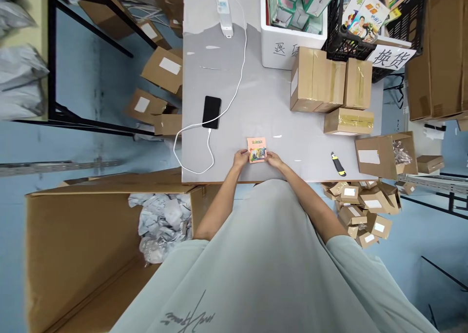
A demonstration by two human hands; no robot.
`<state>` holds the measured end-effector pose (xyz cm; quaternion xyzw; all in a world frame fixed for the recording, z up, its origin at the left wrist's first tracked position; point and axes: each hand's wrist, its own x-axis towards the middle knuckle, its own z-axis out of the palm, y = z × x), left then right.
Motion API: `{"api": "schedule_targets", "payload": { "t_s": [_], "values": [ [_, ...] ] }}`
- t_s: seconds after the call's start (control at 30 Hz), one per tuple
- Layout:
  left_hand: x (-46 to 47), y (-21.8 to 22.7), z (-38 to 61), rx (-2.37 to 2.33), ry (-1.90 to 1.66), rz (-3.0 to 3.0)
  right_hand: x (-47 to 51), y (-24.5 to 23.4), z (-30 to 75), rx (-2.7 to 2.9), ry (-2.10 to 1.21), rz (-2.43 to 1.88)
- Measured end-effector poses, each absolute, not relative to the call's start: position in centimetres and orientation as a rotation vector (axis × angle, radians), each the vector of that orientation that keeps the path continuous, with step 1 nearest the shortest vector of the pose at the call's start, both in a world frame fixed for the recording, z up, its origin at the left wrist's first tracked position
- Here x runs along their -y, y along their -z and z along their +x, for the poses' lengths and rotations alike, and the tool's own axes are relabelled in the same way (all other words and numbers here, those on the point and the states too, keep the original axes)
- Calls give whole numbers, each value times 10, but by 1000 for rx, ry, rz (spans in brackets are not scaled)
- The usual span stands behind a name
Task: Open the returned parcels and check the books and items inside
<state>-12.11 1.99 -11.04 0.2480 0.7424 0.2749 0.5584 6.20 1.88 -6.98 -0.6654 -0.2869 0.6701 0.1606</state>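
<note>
A small pink book (257,150) with a colourful picture on its cover is held above the front edge of the grey table (263,99). My left hand (241,158) grips its left side, and my right hand (273,159) grips its lower right side. Both hands have their fingers closed on the edges. To the left, a black phone (211,112) lies flat with a white cable (239,82) plugged in. Off to the right rests a black and yellow box cutter (338,164), apart from my right hand.
Taped cardboard boxes (318,79) stand at the right, before a white bin (272,48) of green-and-white boxes and a black crate (334,45) with books. An open carton (376,155) sits at the right edge. A large carton (84,245) with crumpled wrapping (164,221) stands lower left.
</note>
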Motion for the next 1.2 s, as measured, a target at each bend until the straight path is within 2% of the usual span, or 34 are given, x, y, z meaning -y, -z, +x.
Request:
{"api": "schedule_targets", "payload": {
  "t_s": [0.17, 0.3, 0.63, 0.83, 0.97, 1.2],
  "values": [
    [-9, 89, -107, -1583, -714, 571, -2, 59, 93, 782, -1863, -1927],
    [1, 55, -92, -1350, -815, 584, 15, 35, 133, 854, -1766, -1806],
    [16, -70, -47, -967, -908, 666, 26, -69, 202, 958, -1474, -1362],
    [16, -111, -24, -965, -938, 757, 28, -119, 228, 1027, -1404, -1279],
    [17, -124, -10, -999, -988, 801, 31, -130, 242, 1044, -1424, -1248],
    [21, -144, -3, -1095, -1006, 947, 26, -123, 250, 1047, -1410, -1260]
  ]
}}
